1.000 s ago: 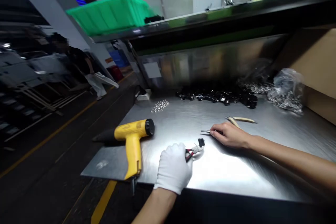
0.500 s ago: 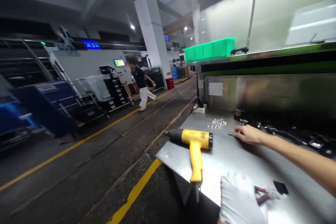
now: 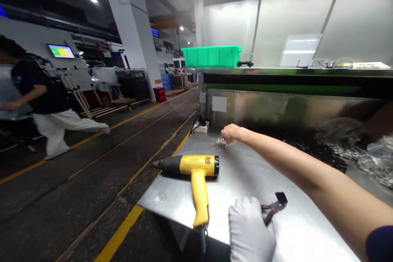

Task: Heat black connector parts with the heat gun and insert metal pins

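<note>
My left hand, in a white glove, is closed low over the metal table. It grips pliers with red and black handles, which come out at its right side. A small black piece is at the pliers' jaws; whether they clamp it I cannot tell. My bare right hand reaches to the far side of the table, beside a small pile of shiny metal parts. Its fingers are curled together, and what they hold is hidden. A yellow heat gun lies left of my hands.
A green bin and glasses are on the shelf above. A white power socket sits at the table's far corner. Dark parts and clear plastic bags lie at right. A person walks in the aisle at left.
My view has swung to the right. My right hand has moved away from me to the pile of shiny parts. My left hand stays by the heat gun. The walking person is nearer.
</note>
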Demonstrator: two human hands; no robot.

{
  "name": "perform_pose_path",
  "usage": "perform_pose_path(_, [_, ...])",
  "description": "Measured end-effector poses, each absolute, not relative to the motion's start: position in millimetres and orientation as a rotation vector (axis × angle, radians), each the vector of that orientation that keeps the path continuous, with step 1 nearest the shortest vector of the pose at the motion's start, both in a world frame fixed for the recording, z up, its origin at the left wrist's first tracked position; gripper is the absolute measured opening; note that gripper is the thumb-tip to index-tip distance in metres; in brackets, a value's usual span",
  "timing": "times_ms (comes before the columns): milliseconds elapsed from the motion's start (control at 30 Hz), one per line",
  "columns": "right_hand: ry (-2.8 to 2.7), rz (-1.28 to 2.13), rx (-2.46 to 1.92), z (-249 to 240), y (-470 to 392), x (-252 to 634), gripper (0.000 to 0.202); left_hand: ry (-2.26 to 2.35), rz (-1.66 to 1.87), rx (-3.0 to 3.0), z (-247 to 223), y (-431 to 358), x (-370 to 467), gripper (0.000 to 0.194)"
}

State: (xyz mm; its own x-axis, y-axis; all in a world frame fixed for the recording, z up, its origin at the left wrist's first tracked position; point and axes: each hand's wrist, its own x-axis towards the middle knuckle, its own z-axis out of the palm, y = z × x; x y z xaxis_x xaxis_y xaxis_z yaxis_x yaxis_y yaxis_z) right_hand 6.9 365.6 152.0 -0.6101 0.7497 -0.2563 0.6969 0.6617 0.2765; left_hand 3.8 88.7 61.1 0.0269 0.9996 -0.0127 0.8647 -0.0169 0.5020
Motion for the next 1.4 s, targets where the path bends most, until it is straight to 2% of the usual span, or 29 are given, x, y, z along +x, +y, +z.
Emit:
perform_pose_path(233, [2.504,0.33,1.149,181,352,10,0.033,1.874,0.571,1.932,64,85,-1,0.022])
perform_pose_path(433, [2.659,0.445,1.229,198,302,83,0.03,1.999,0.708,1.861,61,82,0,0.016])
perform_pose_path(700, [2.727,0.368,1.387,142,208,248,0.024,2.059,0.845,2.084,49,88,-3,0.02])
perform_pose_path(900, [2.704,0.277,1.6,117,162,328,0.026,1.686,0.692,2.354,55,60,48,0.011])
perform_pose_path(1000, [2.721,0.267,1.631,117,152,358,0.027,1.339,0.54,2.442,53,27,108,0.008])
perform_pose_path(1133, [2.772,0.302,1.652,117,149,397,0.02,0.999,0.168,2.307,46,-4,205,0.005])
perform_pose_path(1300, [2.824,0.347,1.7,115,131,434,0.018,0.801,-0.328,1.533,8,-6,320,0.009])
perform_pose_path(1400, [2.797,0.338,1.773,108,121,453,0.019,0.661,-0.616,1.192,-21,2,360,0.013])
